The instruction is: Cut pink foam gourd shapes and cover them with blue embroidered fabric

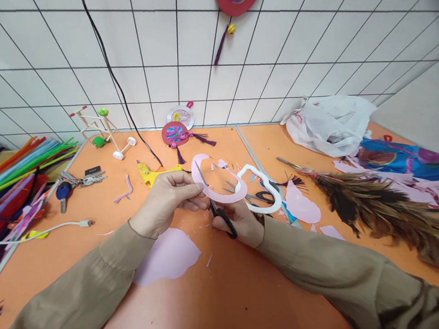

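The left hand (171, 194) pinches pink paper (226, 197). The right hand (243, 221) curls its fingers around scissors (229, 225) by it.

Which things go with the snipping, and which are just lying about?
With the snipping:
- curved pink piece, in the left hand
- black-handled scissors, in the right hand

Probably just lying about:
- keys
- white cable
- plastic bag
- brown feathers

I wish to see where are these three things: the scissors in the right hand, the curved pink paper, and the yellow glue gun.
Scissors (230, 226): head view, on the black handle.
Curved pink paper (226, 197): head view, on its lower bend.
Glue gun (151, 176): head view, on its yellow body.
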A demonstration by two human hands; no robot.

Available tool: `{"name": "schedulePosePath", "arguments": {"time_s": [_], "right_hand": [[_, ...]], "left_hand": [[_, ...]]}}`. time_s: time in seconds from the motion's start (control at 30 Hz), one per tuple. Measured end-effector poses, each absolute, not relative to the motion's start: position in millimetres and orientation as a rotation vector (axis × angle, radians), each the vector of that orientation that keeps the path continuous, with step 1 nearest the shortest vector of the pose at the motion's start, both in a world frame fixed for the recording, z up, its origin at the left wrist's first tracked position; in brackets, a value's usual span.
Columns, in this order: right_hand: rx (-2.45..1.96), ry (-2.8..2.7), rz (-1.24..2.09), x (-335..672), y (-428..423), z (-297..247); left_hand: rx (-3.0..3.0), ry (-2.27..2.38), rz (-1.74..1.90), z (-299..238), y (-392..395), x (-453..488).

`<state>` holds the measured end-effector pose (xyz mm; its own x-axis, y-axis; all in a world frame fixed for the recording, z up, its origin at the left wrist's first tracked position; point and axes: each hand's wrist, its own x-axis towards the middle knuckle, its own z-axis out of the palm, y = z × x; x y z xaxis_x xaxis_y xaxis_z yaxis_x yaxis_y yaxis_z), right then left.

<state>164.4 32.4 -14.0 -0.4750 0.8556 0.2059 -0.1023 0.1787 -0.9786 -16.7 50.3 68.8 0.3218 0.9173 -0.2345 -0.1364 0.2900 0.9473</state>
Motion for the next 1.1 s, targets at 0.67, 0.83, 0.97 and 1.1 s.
{"name": "schedulePosePath", "arguments": {"time_s": [0.67,0.83,0.97,1.1], "right_hand": [[-0.764,-1.661,1.382,165.7,31.7,-14.2],[-0.758,-1.689,1.351,167.0,32.3,-16.2],[-0.761,-1.692,1.354,167.9,31.9,-16.2],[-0.752,-1.655,1.370,167.5,30.9,-15.3]], "left_hand": [[1.077,1.049,0.955,72.8,49.3,-16.2],[1.042,1.035,0.953,71.0,50.6,-16.1],[1.009,1.017,0.936,72.6,49.8,-15.8],[1.006,1.001,0.907,74.1,48.4,-15.9]]}}
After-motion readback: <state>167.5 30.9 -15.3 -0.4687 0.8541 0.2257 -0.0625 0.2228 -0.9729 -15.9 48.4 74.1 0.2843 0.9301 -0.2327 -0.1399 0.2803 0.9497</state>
